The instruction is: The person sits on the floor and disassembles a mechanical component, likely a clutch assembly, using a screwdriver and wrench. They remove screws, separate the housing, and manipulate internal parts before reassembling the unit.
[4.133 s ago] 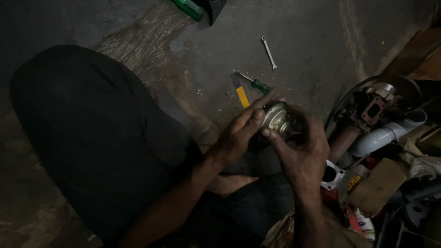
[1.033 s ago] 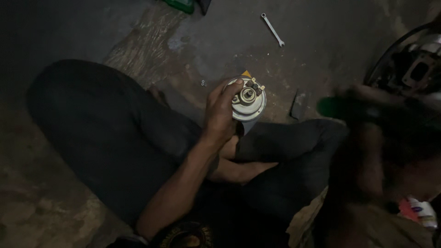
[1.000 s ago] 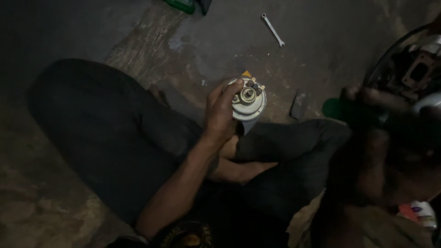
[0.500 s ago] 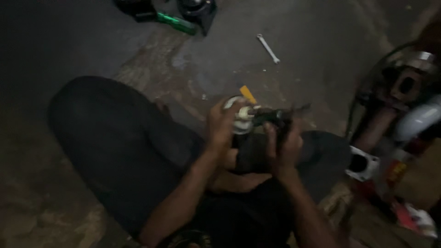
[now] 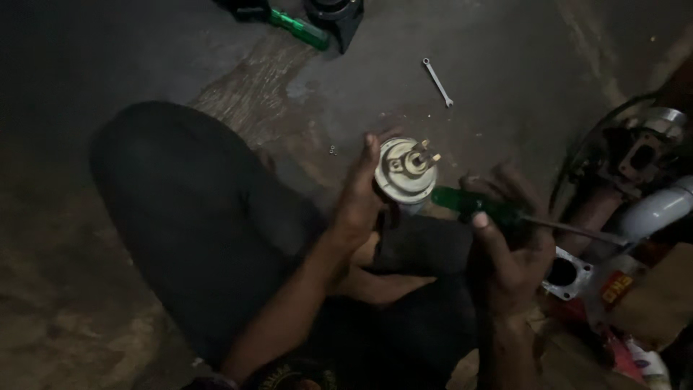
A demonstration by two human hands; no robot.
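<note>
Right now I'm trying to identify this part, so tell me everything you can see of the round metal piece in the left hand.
The round metal part is a pale, dull grey cylinder with a flat circular flanged face turned up toward the camera. A brass-coloured hub sits at its centre, with short studs or terminals sticking out toward the upper right. The left hand grips its side, thumb along the left rim. It is held above the lap, clear of the floor. Its lower body is hidden.

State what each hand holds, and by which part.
The left hand grips the round silver metal part by its side. The right hand holds the green-handled screwdriver by its handle.
</note>
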